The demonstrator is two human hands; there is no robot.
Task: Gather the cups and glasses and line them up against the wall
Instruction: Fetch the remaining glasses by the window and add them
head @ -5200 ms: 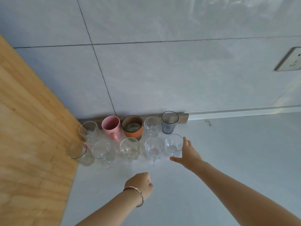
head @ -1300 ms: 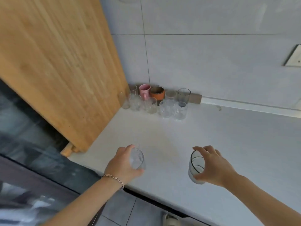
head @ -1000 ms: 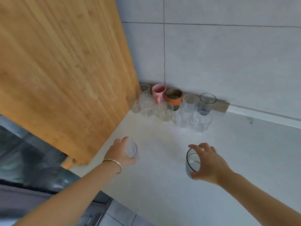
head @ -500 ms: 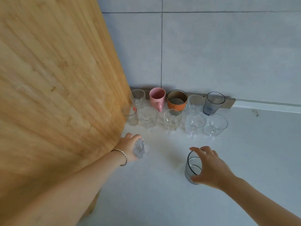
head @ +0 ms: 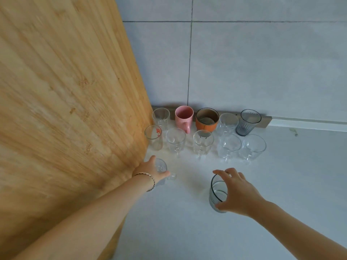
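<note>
Two glasses are being held over a pale worktop [head: 187, 231], in front of a cluster of cups and glasses at the tiled wall [head: 244, 72]

Left hand [head: 150, 170]: a small clear glass mug [head: 162, 167] is being gripped, fingers curled closed around its body; its handle is sticking out to the right. It is being kept just beside the wooden board [head: 65, 109] that is leaning at the left, near the front row of the cluster. Whether its base is touching the worktop cannot be told. A bracelet [head: 148, 178] is being worn on this wrist

Right hand [head: 237, 192]: a grey-tinted tumbler [head: 217, 194] is being grasped from the right side, fingers wrapped around its rim and wall, thumb low. The tumbler is being held upright, apart from the cluster and nearer the camera

Back row, against the wall, left to right: a clear glass [head: 161, 118], a pink mug [head: 184, 118], an orange cup [head: 206, 120], a clear tumbler [head: 228, 122], a dark ribbed glass [head: 247, 121]

Front row, left to right: a glass with red print [head: 154, 137], being seen just beside the board, then four clear handled mugs [head: 176, 140] [head: 202, 143] [head: 229, 147] [head: 253, 146], standing close together
</note>
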